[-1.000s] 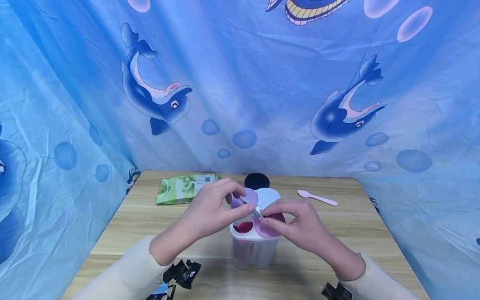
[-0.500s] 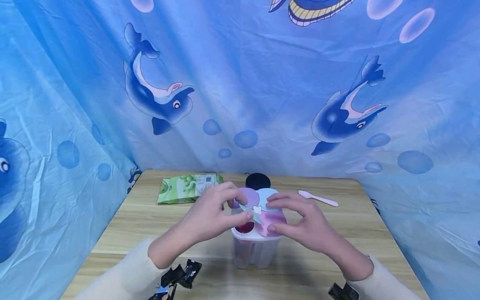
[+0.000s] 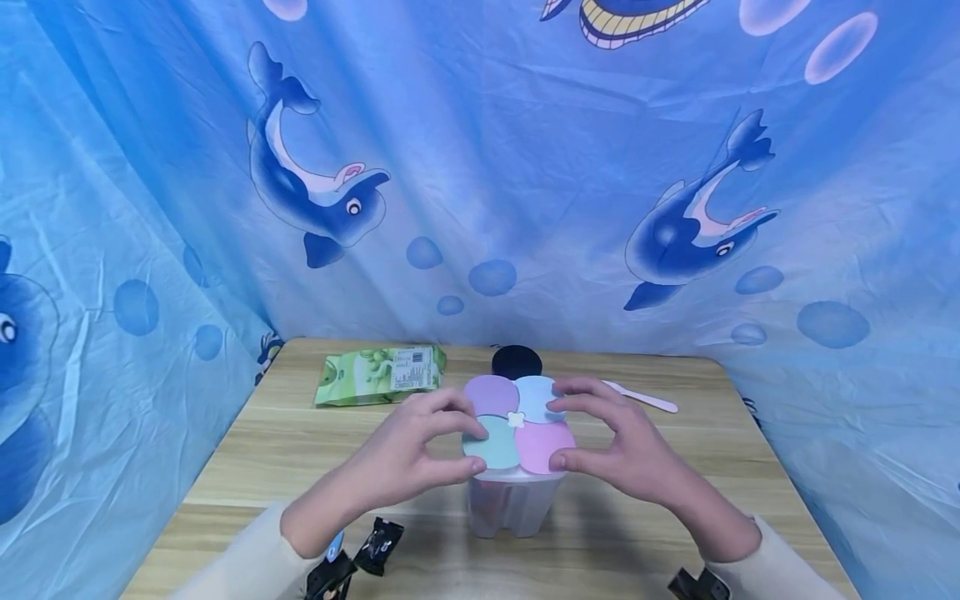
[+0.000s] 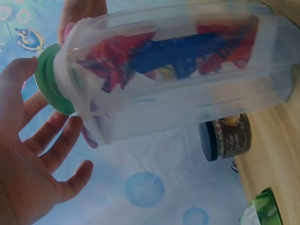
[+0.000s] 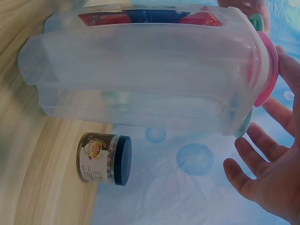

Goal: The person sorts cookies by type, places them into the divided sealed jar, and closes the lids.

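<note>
A clear plastic storage container (image 3: 506, 507) stands upright on the table, topped by four-lobed round lids. The green lid (image 3: 491, 450) lies down over the near left compartment, beside a pink lid (image 3: 543, 448), a purple lid (image 3: 490, 393) and a pale blue lid (image 3: 534, 398). Fingertips of my left hand (image 3: 420, 446) touch the green lid, its thumb at the rim. My right hand (image 3: 626, 429) is spread at the right side, thumb by the pink lid and fingers at the pale blue one. A red and blue packet (image 4: 173, 54) shows inside the container.
Behind the container stands a jar (image 5: 99, 158) with a black lid. A green packet (image 3: 378, 377) lies at the back left, a pale pink spoon (image 3: 652, 402) at the back right. Near my left wrist is a small black wrapped packet (image 3: 379, 546). A blue curtain (image 3: 480, 208) hangs behind the table.
The green lid, tilted up earlier over the near left compartment, now lies flat and covers it. My left fingers have loosened and drawn back left; my right hand has moved off the centre to the right.
</note>
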The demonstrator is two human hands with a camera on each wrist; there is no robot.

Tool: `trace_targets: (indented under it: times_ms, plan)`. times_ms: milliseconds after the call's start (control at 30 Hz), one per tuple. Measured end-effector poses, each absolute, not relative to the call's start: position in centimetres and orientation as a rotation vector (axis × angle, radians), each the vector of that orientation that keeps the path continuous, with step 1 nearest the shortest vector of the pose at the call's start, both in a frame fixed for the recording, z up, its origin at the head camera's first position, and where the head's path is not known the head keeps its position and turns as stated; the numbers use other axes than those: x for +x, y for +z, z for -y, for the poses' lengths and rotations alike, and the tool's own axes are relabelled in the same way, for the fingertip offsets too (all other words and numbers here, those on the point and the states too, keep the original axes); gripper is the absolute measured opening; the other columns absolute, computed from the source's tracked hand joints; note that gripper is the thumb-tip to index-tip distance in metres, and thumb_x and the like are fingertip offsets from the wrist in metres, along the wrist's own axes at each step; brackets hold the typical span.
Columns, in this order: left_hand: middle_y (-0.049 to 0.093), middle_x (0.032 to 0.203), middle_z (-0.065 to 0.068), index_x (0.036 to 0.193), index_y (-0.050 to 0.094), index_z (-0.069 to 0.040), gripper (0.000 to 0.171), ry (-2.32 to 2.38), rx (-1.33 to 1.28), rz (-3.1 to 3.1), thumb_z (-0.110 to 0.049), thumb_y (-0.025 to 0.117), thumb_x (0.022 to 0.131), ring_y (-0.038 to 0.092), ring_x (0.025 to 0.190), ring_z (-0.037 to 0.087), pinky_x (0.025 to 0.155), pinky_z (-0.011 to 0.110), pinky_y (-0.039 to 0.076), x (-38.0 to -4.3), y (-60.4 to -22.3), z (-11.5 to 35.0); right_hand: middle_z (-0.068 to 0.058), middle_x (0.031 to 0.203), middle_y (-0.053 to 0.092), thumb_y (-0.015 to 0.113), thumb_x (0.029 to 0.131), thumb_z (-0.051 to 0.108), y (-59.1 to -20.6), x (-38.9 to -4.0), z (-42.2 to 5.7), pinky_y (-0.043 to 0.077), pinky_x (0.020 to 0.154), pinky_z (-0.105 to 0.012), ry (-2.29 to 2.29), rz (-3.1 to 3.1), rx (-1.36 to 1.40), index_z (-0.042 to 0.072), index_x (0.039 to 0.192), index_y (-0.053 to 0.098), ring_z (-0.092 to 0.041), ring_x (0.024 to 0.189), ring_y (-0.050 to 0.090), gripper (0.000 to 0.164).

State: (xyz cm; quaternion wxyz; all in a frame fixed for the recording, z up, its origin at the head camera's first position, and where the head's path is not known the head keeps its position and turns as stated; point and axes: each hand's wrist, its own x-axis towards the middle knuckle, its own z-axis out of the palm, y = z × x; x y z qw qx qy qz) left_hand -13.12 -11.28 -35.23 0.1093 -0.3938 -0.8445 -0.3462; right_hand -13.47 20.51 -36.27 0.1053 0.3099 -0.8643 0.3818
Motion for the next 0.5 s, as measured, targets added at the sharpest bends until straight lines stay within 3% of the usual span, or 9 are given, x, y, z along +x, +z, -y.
trace_targets:
  times_ms: [300, 400, 500]
  plan:
    - [0.057, 0.129, -0.011, 0.114, 0.073, -0.031, 0.028, -1.088, -1.098, 2.532, -0.042, 0.08, 0.089, 0.056, 0.119, 0.012, 0.1, 0.043, 0.051, -12.9, -36.0, 11.6, 0.006, 0.143, 0.058, 0.09, 0.077, 0.039, -36.5, -13.5, -20.5, 0.053, 0.101, -0.042, 1.158, 2.545, 0.933, 0.03, 0.127, 0.069, -0.016, 0.133, 0.056, 0.054]
    - [0.049, 0.146, -0.007, 0.133, 0.063, -0.03, 0.049, -1.214, -0.972, 2.6, -0.046, 0.077, 0.089, 0.05, 0.135, 0.017, 0.108, 0.054, 0.046, -13.2, -36.4, 11.4, 0.003, 0.148, 0.055, 0.09, 0.079, 0.036, -36.5, -13.6, -20.7, 0.055, 0.098, -0.045, 1.174, 2.563, 0.948, 0.029, 0.132, 0.066, -0.018, 0.135, 0.053, 0.059]
    - [0.038, 0.16, -0.003, 0.155, 0.042, -0.026, 0.078, -1.374, -0.868, 2.665, -0.047, 0.077, 0.089, 0.042, 0.145, 0.022, 0.114, 0.058, 0.04, -13.8, -36.8, 11.1, 0.001, 0.154, 0.05, 0.089, 0.081, 0.033, -36.6, -13.8, -20.8, 0.054, 0.098, -0.045, 1.212, 2.594, 0.962, 0.028, 0.139, 0.061, -0.021, 0.139, 0.05, 0.065]
